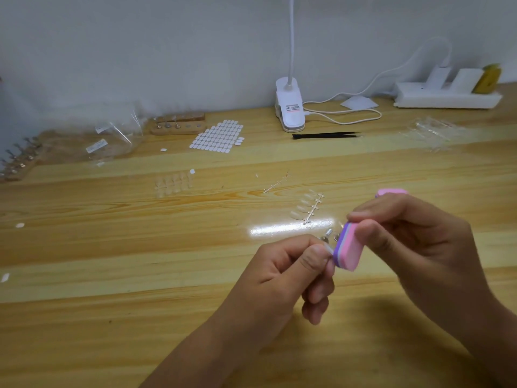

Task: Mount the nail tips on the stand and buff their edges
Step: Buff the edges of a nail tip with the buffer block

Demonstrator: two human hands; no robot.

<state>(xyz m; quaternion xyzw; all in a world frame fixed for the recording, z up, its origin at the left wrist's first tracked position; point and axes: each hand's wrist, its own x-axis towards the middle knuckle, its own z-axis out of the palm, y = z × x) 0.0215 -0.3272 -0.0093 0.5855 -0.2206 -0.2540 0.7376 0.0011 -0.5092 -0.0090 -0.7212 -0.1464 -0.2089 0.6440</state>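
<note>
One head-worn wide view looks forward and down, close over the table point(112, 247).

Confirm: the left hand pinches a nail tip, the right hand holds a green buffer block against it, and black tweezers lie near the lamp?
Only the colour is wrong: the head view shows a pink and purple buffer block. The left hand pinches the nail tip, the right hand holds the block against it, and tweezers lie near the lamp.

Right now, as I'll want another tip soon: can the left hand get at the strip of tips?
Probably yes. The strip lies in the open on the table just beyond the left hand. But it pinches a tip, and the right hand grips the buffer, so it must free up first.
</note>
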